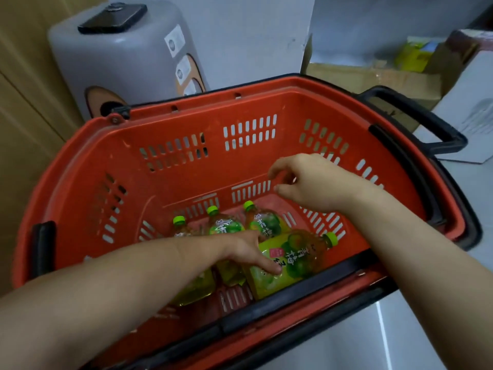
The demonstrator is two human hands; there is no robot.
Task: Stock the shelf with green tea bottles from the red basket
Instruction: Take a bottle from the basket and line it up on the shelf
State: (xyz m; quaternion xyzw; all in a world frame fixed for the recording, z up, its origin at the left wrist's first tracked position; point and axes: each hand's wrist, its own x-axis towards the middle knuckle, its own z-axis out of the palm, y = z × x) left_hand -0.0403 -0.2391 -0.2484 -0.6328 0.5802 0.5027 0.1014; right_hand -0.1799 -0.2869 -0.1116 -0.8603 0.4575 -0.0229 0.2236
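The red basket [186, 124] fills the view, and several green tea bottles with bright green caps lie on its floor. One bottle [296, 260] lies crosswise at the near right with its cap pointing right. The others, such as the bottle [266, 222], point their caps at the far wall. My left hand [245, 249] reaches down among them. Its thumb rests on the crosswise bottle and its fingers are hidden, so I cannot tell whether it has a grip. My right hand [309, 182] hovers above the bottles with fingers apart, holding nothing.
A black handle [416, 118] folds out at the basket's far right, and a black bar [293, 297] crosses the near rim. A grey container [120, 62] with a dark phone [113, 18] on top stands behind. Cardboard boxes [373, 76] sit at the back right.
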